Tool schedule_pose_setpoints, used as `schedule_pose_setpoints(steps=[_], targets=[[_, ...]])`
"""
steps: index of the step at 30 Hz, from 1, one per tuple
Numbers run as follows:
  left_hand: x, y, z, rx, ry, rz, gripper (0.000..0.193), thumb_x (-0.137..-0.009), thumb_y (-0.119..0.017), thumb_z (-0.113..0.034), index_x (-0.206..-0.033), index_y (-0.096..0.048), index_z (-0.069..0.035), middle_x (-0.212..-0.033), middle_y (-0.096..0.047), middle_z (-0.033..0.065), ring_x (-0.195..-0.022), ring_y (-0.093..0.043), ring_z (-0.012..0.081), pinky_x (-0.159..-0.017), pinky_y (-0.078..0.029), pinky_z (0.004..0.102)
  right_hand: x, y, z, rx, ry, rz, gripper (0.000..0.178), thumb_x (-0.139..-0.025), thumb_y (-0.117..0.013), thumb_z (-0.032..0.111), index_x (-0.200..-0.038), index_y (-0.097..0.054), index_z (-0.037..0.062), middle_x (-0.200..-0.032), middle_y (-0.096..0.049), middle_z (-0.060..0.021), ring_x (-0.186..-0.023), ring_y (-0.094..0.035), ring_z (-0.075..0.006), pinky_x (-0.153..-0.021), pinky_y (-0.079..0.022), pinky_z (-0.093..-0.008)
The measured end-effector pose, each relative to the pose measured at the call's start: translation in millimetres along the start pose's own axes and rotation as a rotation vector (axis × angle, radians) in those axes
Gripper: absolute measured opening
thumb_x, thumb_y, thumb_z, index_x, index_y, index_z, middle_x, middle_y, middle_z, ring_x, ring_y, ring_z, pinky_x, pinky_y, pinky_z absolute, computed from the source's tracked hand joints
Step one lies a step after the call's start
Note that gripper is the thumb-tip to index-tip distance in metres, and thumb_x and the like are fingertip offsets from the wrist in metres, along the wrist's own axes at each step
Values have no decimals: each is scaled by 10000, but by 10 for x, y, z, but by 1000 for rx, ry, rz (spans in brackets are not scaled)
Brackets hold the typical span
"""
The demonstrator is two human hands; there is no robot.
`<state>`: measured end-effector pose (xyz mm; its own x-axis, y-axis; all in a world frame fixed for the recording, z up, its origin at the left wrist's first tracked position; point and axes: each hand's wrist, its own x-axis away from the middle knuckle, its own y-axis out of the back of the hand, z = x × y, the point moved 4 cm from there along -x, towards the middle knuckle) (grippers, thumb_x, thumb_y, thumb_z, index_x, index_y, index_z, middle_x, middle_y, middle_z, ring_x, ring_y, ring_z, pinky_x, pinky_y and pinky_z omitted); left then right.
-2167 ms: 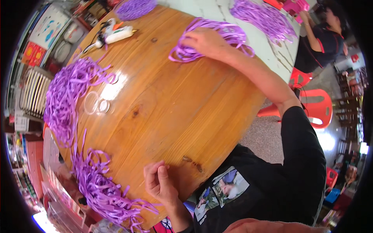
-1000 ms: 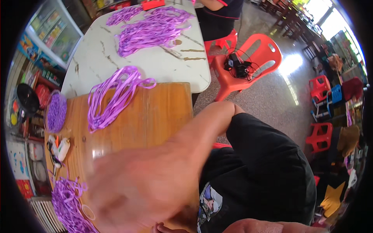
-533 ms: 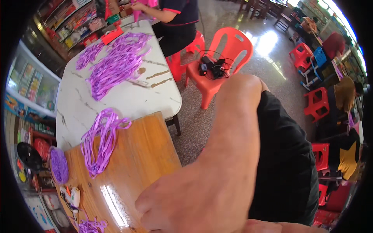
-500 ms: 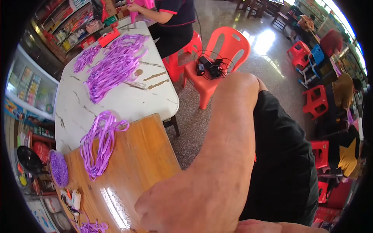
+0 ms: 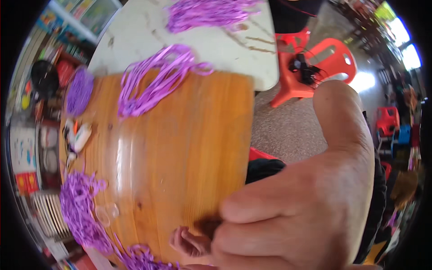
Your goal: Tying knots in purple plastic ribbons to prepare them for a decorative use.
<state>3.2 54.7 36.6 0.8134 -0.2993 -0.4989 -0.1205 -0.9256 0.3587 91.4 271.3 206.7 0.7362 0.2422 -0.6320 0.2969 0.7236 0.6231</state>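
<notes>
Looming close to lens, right hand (image 5: 306,216) blurred, fingers curled, grip on anything cannot be told; left hand (image 5: 191,240) at near edge of wooden table (image 5: 180,148), fingers curled, contents unclear; purple strip bundle (image 5: 157,81) at far edge; purple strip pile (image 5: 81,211) at left edge

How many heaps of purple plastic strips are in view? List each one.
5: looped bundle at the wooden table's far edge, round coil far left, heap near left, small heap at the near edge, pile on the white table. The hand may hide more.
</notes>
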Motion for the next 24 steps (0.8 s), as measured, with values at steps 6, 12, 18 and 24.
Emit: schedule_pose_setpoints(steps=[6,12,18,24], targets=[[-77,65,46,-25,-15,-24,141,-804,-614,-82,-894,-613,26,-823,-541,77,-722,-531,174,-661,-448,282,-378,-501,17,-154,68,178,169,-728,-594,180,-683,-512,39,-660,-520,-59,-664,-566,-234,-530,-436,-352],[-154,37,-62,-6,-189,35,195,-738,-623,-66,-911,-615,23,-828,-551,71,-732,-545,174,-656,-456,283,-609,-1089,-19,-315,301,293,274,-770,-594,127,-989,-595,-37,-707,-518,-67,-617,-524,-202,-565,-430,-316],[67,159,-121,333,-241,200,266,-672,-631,-50,-928,-617,19,-833,-561,66,-743,-559,175,-652,-465,285,-643,-1798,-314,-282,277,460,272,-779,-646,106,-1034,-630,14,-767,-585,-79,-691,-588,-217,-549,-444,-322],[118,101,-230,-97,-675,154,365,-583,-595,-159,-911,-604,2,-811,-527,89,-699,-554,222,-563,-455,315,-993,-2366,-310,-392,136,355,124,-810,-648,56,-931,-650,31,-728,-615,-93,-638,-596,-236,-554,-464,-318]])
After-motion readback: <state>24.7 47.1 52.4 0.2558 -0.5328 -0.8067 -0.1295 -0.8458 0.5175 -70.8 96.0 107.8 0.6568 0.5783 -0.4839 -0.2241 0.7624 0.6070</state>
